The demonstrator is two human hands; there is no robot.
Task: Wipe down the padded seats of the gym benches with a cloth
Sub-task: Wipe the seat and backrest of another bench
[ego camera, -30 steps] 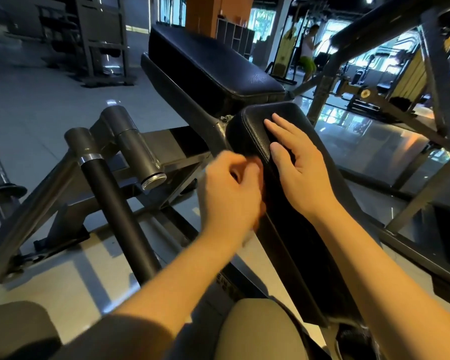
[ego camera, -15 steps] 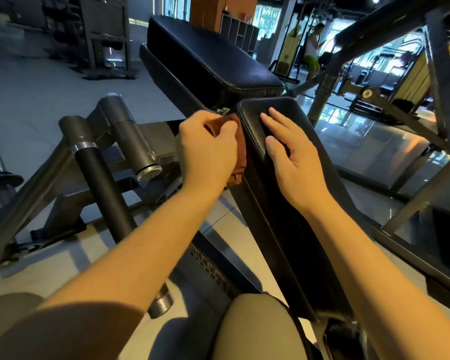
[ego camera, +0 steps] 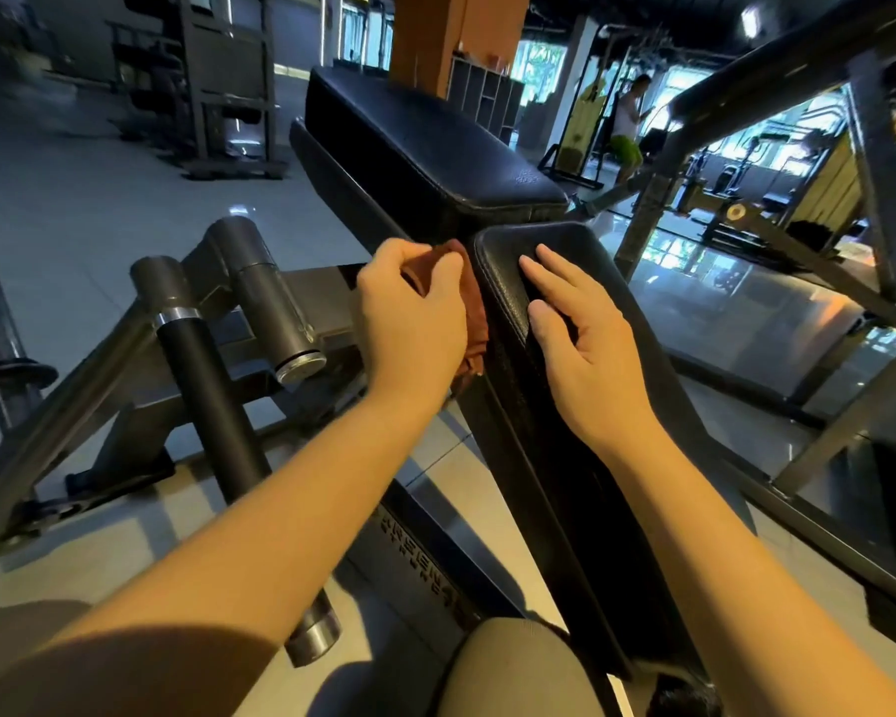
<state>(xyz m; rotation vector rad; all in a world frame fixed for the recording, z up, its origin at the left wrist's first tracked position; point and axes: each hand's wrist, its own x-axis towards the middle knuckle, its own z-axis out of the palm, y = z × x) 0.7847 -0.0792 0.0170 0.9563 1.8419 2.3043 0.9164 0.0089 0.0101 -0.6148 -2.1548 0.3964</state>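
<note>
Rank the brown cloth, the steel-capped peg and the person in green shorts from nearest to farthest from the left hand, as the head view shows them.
1. brown cloth: gripped in the left hand, against the left edge of the seat pad.
2. steel-capped peg: just left of the hand, on the machine frame.
3. person in green shorts: far back on the right, across the gym.

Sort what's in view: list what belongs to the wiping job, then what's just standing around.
Job: cloth, gripped by the left hand; near pad, with the right hand flat on it; far pad.

Around: roller; weight plate; pillar; person in the background.
</note>
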